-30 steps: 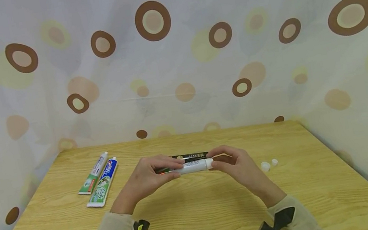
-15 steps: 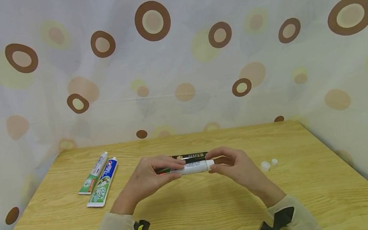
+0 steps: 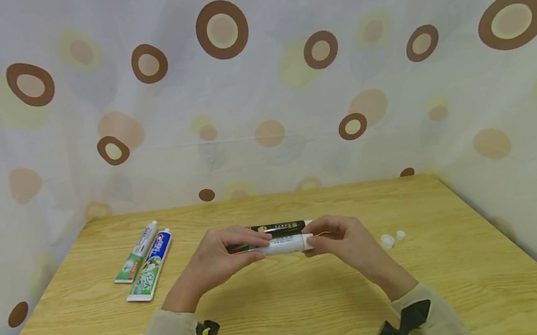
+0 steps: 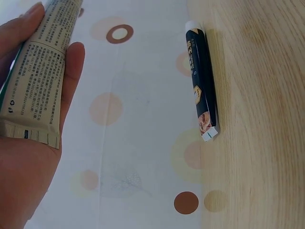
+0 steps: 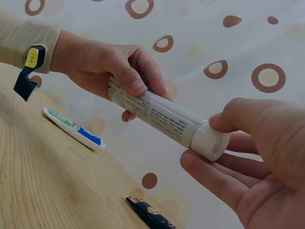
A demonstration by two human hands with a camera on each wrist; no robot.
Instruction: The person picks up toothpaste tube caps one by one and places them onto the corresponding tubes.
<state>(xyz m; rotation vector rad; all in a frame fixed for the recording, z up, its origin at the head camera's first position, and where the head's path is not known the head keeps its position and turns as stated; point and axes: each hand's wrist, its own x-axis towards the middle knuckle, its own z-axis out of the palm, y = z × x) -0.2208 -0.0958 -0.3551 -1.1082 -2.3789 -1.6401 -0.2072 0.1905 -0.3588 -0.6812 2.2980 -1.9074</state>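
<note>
A white toothpaste tube (image 3: 284, 245) is held level above the table between my two hands. My left hand (image 3: 216, 255) grips its body near the flat crimped end, thumb on one side and fingers on the other. At the opposite end, my right hand (image 3: 349, 243) pinches the white cap (image 5: 212, 141) between thumb and fingers. The cap sits on the tube's end; whether it is loose, I cannot tell. Small print covers the tube's back (image 4: 35, 81) in the left wrist view. Behind the hands a black toothpaste tube (image 3: 284, 228) lies on the table, partly hidden in the head view.
Two more toothpaste tubes lie at the left: a green and white one (image 3: 137, 253) and a blue and green one (image 3: 151, 266). Two small white caps (image 3: 387, 242) sit on the wooden table (image 3: 285, 320) right of my right hand. A patterned curtain (image 3: 255, 92) surrounds the table.
My right fingers and thumb have shifted slightly around the cap, uncovering the black tube's white end. The left hand and the tube stay almost in place.
</note>
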